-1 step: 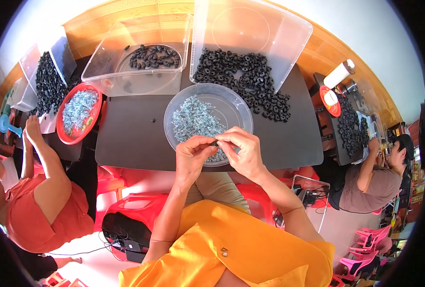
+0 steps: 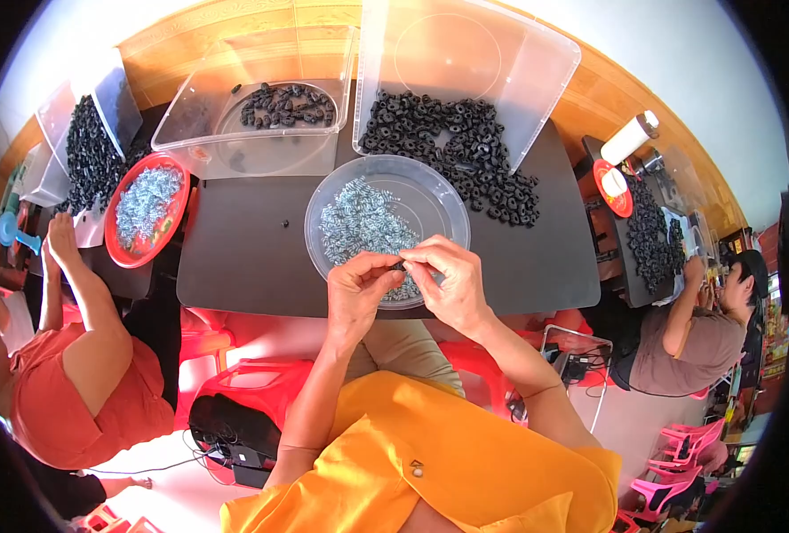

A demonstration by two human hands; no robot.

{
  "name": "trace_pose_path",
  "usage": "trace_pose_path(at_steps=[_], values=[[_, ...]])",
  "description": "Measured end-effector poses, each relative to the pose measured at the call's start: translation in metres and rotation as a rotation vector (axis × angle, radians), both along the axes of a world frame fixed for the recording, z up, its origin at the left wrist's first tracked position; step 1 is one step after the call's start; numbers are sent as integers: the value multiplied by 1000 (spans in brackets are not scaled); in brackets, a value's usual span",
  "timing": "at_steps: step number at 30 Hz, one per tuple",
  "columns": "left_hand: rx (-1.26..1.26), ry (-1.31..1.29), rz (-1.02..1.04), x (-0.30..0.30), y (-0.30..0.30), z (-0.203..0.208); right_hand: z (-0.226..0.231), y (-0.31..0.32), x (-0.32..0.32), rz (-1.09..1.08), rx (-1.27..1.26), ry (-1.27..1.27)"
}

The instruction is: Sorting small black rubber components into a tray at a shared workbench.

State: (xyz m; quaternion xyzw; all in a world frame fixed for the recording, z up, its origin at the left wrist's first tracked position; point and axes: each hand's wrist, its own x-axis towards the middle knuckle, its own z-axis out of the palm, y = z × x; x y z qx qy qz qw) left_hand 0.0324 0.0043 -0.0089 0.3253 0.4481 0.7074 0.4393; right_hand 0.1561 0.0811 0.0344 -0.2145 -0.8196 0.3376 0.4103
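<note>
Over the near rim of a round clear plastic tub (image 2: 439, 188), my two hands meet fingertip to fingertip. My left hand (image 2: 357, 289) is closed in a pinch on a small black plastic part (image 2: 399, 266). From the other side, my right hand (image 2: 455, 282) pinches the same part with thumb and forefinger. The fingers mostly cover it, so its shape is hard to tell. Heaped inside the tub are many small silvery pieces (image 2: 363, 218) that look like coil springs, some hidden behind my hands.
Black ring-like parts (image 2: 474, 147) spill from a tipped clear bin (image 2: 537, 71) onto the dark table (image 2: 243, 240). Another clear bin (image 2: 235, 155) holds more black parts. A red basin (image 2: 179, 226) of silvery pieces stands left. Co-workers sit both sides; a red stool (image 2: 261, 382) stands behind.
</note>
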Motion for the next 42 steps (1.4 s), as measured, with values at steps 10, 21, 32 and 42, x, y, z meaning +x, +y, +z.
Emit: trace_pose_path(at_steps=[10, 21, 32, 42], values=[[-137, 231, 142, 8, 7, -3, -13, 5, -1, -47, 127, -107], [-236, 309, 157, 6, 16, 4, -20, 1, 3, -49, 132, -183], [-216, 253, 121, 1, 17, -1, -23, -1, -2, -117, 349, -212], [-160, 96, 57, -1, 15, 5, -27, 3, -1, -59, 400, -216]])
